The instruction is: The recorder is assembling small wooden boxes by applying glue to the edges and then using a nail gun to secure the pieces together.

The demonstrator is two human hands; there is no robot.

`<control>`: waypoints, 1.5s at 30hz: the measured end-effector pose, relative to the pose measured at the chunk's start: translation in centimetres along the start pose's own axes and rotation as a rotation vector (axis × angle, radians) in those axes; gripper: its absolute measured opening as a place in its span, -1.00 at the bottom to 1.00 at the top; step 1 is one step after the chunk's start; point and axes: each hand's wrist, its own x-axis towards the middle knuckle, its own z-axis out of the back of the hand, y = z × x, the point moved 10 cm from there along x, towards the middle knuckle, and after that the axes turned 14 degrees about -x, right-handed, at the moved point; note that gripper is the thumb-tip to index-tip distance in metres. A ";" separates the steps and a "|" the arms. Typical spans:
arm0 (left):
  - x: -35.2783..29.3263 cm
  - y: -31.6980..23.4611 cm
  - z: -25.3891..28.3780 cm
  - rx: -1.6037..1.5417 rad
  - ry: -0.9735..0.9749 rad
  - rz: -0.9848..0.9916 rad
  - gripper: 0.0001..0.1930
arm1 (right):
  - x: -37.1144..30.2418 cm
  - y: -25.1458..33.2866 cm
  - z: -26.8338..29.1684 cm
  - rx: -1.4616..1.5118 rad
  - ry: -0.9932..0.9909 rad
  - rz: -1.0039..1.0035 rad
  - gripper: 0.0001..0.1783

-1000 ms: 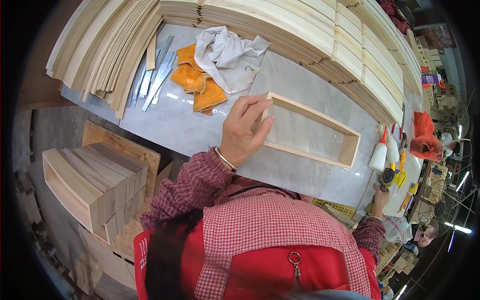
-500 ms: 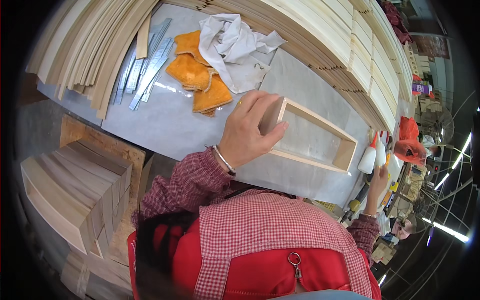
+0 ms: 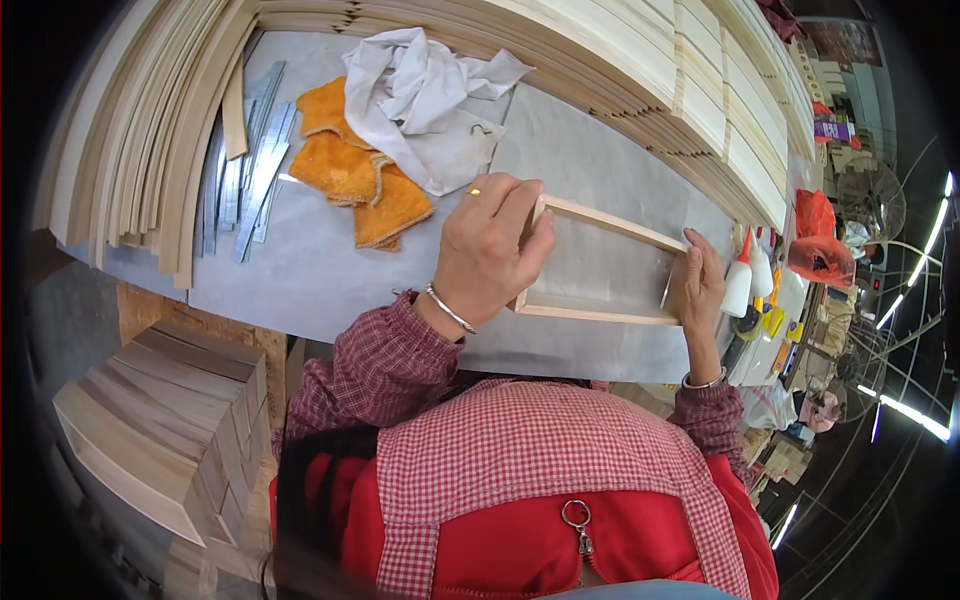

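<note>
A long, narrow wooden frame (image 3: 600, 312) of pale wood spans the space between my two hands over the grey tabletop. My left hand (image 3: 490, 240) is wrapped round its left short end, thumb on the near side and fingers over the far side. At the opposite short end, my right hand (image 3: 703, 283) grips the frame with its fingers on the outer face. Through the frame's opening the grey surface shows. Just left of my left hand lie folded orange cloths (image 3: 345, 170) and a crumpled white cloth (image 3: 425, 110).
Stacked wooden strips (image 3: 620, 75) line the table's far side, with more strips (image 3: 150, 130) at the left. Metal strips (image 3: 262, 170) lie beside them. White glue bottles (image 3: 738, 285) stand right of my right hand. Assembled wooden boxes (image 3: 165, 400) are stacked at the lower left.
My right hand has come from beside the glue bottles to the frame's right end and taken hold of it. My left hand keeps its grip; the frame has shifted slightly left.
</note>
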 end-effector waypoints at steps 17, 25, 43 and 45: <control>-1.5 3.9 1.0 -0.300 0.104 0.338 -0.68 | -4.2 -7.8 -0.1 0.889 -0.035 -0.546 -0.61; -6.1 1.5 1.4 -0.257 0.224 0.422 -0.64 | -10.6 -7.9 -2.2 1.079 0.116 -0.499 -0.55; -6.0 0.3 3.0 -0.104 0.101 0.459 -0.64 | -10.6 -6.5 -0.9 0.967 0.070 -0.329 -0.65; -4.6 0.2 3.6 -0.084 0.051 0.463 -0.68 | -9.8 -6.1 1.1 0.996 0.027 -0.289 -0.65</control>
